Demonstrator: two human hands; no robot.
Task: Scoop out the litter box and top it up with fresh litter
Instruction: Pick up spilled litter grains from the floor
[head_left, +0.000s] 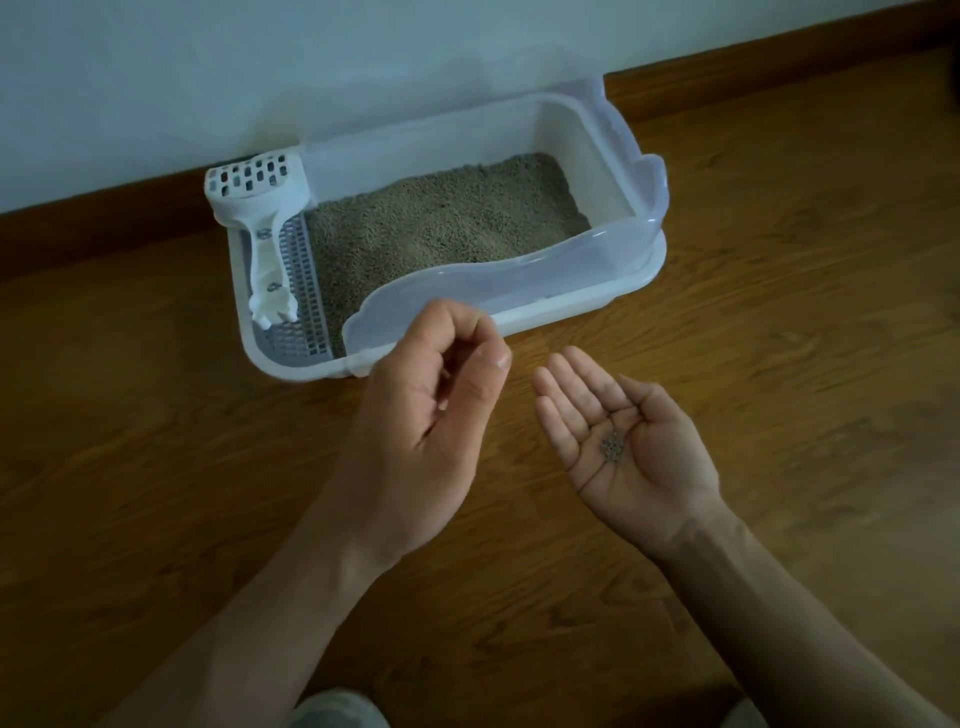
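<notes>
Granules (613, 444), light and loose, lay cupped in the flat-open right hand (618, 441) near the litter box (649, 228); left hand (441, 384) curled, pinching nothing visible. Scoop (260, 228), stiff plastic, rested inside the box's left end, best gripped by its handle.

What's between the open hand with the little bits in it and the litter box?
Only bare wood floor lies between the right hand and the litter box, seen in the head view.
</notes>
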